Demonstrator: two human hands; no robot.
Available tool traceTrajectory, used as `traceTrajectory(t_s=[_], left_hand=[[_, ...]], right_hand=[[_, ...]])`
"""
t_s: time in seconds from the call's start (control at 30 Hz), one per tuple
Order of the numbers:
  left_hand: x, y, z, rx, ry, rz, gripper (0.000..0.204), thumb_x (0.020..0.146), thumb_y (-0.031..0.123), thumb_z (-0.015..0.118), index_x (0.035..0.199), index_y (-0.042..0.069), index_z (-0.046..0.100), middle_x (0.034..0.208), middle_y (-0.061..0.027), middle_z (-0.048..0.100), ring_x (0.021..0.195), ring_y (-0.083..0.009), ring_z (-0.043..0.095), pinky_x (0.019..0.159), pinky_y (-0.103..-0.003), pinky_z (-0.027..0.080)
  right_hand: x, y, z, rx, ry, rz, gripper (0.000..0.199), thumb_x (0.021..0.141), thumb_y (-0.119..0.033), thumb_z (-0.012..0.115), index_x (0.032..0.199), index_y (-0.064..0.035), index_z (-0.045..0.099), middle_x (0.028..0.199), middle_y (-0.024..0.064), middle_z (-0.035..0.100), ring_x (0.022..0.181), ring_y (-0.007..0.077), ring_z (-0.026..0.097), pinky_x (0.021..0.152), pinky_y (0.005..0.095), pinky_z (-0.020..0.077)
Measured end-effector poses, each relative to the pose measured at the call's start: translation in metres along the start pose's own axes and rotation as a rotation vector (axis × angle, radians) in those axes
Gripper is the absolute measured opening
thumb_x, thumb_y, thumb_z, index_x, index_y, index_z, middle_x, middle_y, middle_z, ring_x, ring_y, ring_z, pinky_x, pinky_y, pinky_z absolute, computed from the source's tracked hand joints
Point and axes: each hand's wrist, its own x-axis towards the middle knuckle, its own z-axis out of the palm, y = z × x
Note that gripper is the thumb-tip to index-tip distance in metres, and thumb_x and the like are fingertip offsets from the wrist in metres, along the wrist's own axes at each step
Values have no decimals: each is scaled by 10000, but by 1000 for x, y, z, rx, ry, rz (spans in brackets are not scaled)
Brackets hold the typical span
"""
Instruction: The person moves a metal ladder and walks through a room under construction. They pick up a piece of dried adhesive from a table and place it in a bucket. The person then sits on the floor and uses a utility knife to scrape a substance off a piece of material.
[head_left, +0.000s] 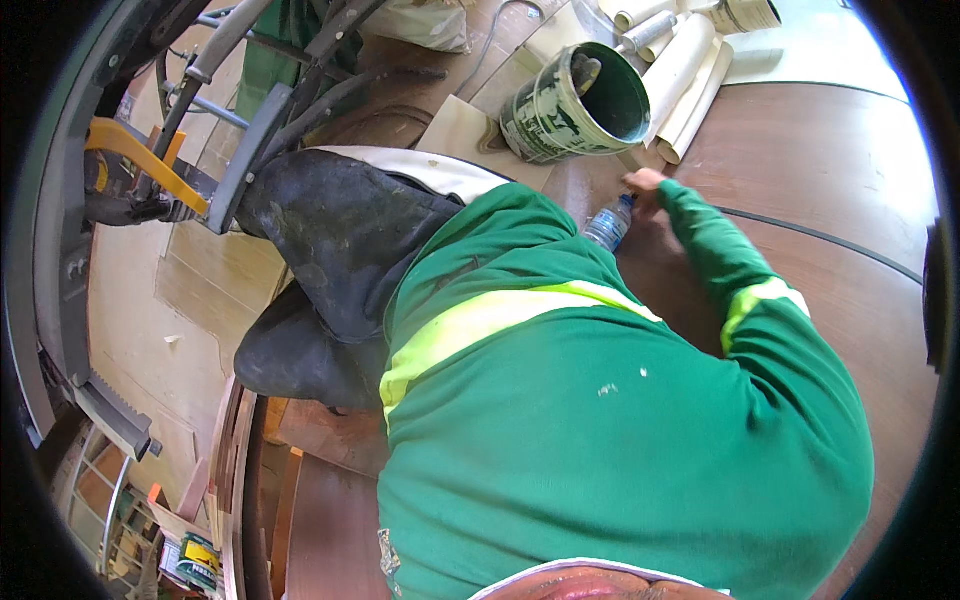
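Note:
My right hand (648, 190) reaches out at the upper right, from the end of a green sleeve. Its fingers are curled closed beside the blue cap of a clear plastic water bottle (608, 225). Whether the fingertips touch the cap or pinch something small is too fine to make out. The bottle rests on a brown surface (690, 260), its cap end toward the hand. Just beyond stands a paint-smeared green bucket (545, 120) with a dark inside and some object at its rim. My left hand does not show.
Rolled cream sheets (690, 85) lie right of the bucket. A metal frame with a yellow handle (150, 160) rises at the left, near my dark trousers (340, 240). Cans (195, 560) and wooden boards (235, 470) stand at the lower left. A dark seam crosses the brown panels (820, 235).

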Motion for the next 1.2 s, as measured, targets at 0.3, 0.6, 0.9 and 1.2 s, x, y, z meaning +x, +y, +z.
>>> traceTrajectory(t_s=[0.3,0.6,0.9,1.2], left_hand=[[1,-13,-1,11,-1,-18,517,1047,408,597,1470,112,573,1459,-153,583,1389,-370,484,1205,-539,311],[-23,-22,9,-14,11,-73,514,1044,403,606,1470,118,573,1456,-150,587,1389,-364,485,1212,-537,304],[-43,12,37,-62,80,-233,511,1040,397,615,1471,124,574,1454,-146,590,1389,-359,485,1219,-534,296],[-48,30,-29,-309,-28,-529,426,995,327,657,1385,155,647,1379,-136,629,1360,-391,489,1216,-545,305]], right_hand=[[-55,-90,-61,925,-195,727,343,898,-310,801,1037,-10,708,807,126,705,721,228,720,653,380,614],[-128,-195,-200,400,-341,175,338,799,-221,893,969,-34,669,826,57,679,722,197,681,633,401,558],[-244,-400,-367,-416,182,-239,364,605,-191,878,877,-101,653,930,124,620,893,353,649,761,458,524],[-261,-560,-400,-655,469,-808,281,713,-96,808,919,-75,617,954,146,531,818,373,629,723,475,496]])
